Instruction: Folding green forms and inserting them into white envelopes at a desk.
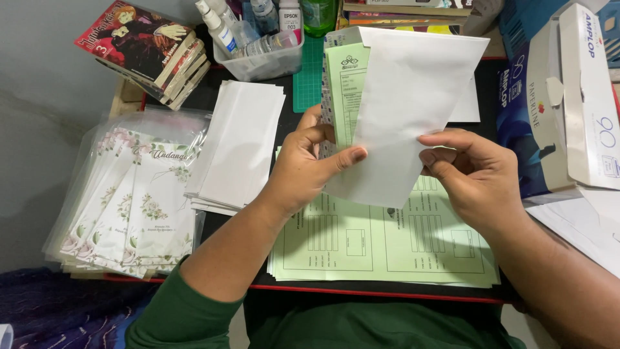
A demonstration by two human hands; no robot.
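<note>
Gripping a white envelope (403, 110) in both hands (310, 165) (475, 178); green slip (345, 90) inside.

Centre frame: left hand (309, 169) gripped a white envelope (407, 110) by its left edge, thumb across the front, a folded green form (345, 90) partly inside. Right hand (471, 173) pinched the envelope's right edge. Below them lay a stack of green forms (381, 242). Left of centre: pile of white envelopes (239, 142). Far left: floral cards in clear sleeves (129, 200). Upper left: comic books (145, 48).
</note>
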